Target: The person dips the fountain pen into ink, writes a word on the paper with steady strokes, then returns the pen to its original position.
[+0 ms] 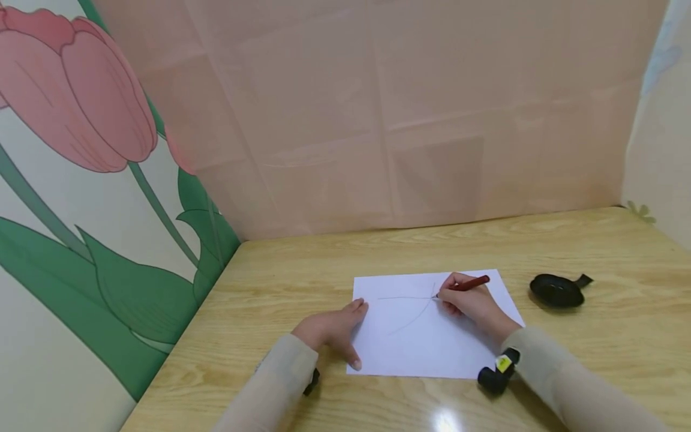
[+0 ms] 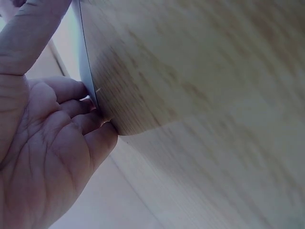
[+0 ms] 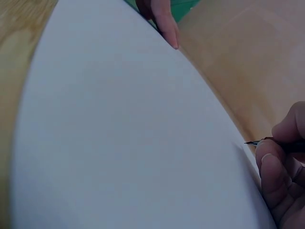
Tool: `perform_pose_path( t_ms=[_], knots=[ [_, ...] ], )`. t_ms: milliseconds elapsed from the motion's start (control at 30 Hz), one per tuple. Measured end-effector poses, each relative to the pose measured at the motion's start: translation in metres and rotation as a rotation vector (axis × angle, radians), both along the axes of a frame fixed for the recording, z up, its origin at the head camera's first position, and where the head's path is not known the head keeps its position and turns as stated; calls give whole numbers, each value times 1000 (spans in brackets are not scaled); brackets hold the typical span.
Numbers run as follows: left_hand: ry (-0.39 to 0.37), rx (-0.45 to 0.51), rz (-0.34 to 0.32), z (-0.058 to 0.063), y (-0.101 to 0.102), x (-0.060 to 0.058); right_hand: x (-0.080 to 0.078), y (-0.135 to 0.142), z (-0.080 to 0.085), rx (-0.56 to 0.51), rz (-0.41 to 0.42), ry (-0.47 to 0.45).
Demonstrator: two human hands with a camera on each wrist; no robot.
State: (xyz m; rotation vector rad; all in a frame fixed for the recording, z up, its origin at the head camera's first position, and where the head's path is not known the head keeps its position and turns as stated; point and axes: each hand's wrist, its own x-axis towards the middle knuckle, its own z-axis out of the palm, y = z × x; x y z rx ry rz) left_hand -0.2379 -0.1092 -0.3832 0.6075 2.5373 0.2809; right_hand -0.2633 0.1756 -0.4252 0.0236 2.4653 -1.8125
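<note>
A white sheet of paper [image 1: 410, 354] lies on the wooden table, with a thin horizontal line, a curve and a short stroke drawn in its upper part. Between thumb and fingers my right hand [image 1: 472, 300] pinches a dark red pen [image 1: 474, 282], its tip right at the spot where the drawn lines meet. The pen's dark point shows above the sheet in the right wrist view too. My left hand [image 1: 336, 331] rests at the paper's left edge, thumb and fingers spread apart. In the left wrist view, its fingertips [image 2: 108, 131] touch the tabletop beside that edge.
Right of the paper sits a small black dish [image 1: 556, 291] with a short handle. A pinkish-brown sheet [image 1: 324, 120] covers the wall behind the table [image 1: 281, 270]. On the left, a wall panel [image 1: 70, 180] shows large painted tulips. Black wrist devices are strapped to both arms.
</note>
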Motion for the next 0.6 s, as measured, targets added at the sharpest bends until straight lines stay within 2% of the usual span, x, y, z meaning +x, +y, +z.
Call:
perform_pose_path(
  t_ms=[300,600],
  knots=[
    [10,-21,0,2,1,1,1,-2,3,12,-4,22],
    [11,-8,-9,1,0,1,-1,-2,-3,13,2,38]
  ],
)
